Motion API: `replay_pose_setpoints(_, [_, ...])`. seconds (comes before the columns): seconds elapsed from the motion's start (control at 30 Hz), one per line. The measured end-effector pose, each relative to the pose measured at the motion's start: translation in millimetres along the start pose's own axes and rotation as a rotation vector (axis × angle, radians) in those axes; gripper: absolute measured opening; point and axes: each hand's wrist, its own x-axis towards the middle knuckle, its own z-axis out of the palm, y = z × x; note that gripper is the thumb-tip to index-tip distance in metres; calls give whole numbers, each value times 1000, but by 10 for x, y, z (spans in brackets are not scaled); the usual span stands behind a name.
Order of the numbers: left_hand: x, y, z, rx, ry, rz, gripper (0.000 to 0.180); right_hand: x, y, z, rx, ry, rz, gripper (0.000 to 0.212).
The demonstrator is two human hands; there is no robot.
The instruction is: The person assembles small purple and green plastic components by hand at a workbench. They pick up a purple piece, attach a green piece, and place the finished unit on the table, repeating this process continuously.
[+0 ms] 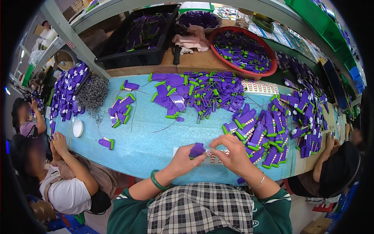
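My left hand (182,160) pinches a flat purple plastic piece (197,149) above the near edge of the blue table. Close beside it, my right hand (234,154) has its thumb and curled forefinger brought near each other at the piece's right end. What these fingertips hold is too small and blurred to make out. Beneath both hands lies a strip of red-and-white striped stickers (221,156), partly covered by them. Right of my right hand spreads a heap of purple pieces with green ends and striped stickers (269,132).
Loose purple and green pieces (210,91) pile up at the table's far middle. Behind stand a red basin (274,64) and a black tray (130,58). A white round lid (78,128) and grey metal bits (93,93) lie left. Co-workers sit on both sides.
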Motion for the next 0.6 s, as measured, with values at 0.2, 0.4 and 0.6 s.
replay_pose_setpoints(0.2, [44, 98, -27, -404, 12, -15, 9, 31, -117, 163, 286, 166, 22, 19])
replay_pose_setpoints(0.4, [14, 146, -12, -691, 13, -31, 29, 11, -2, 306, 621, 127, 236, 12])
replay_pose_setpoints(0.6, [25, 91, 18, -842, -114, -69, 38, 16, 52, 376, 771, 97, 348, 10])
